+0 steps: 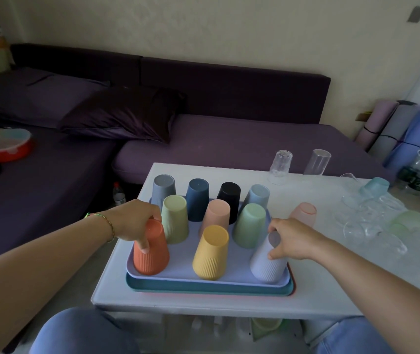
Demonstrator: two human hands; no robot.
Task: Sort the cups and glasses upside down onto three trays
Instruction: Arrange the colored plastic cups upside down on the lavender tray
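A lavender tray [186, 273] lies on top of a teal tray [203, 289] and a pink tray [293, 284], stacked on the white table [229, 306]. Several coloured plastic cups stand upside down on the top tray. My left hand [135, 221] grips the orange cup [152, 254] at the tray's near left corner. My right hand [290, 238] grips the lavender cup [267, 264] at the near right corner. A yellow cup [211, 254] stands between them. Right of the tray stands an upside-down pink glass [304, 213].
Two clear glasses [280, 166] stand upside down at the table's far edge. A heap of clear, teal and green glasses [382, 221] covers the table's right side. A purple sofa [229, 141] lies behind; rolled mats [393, 131] lean at the right wall.
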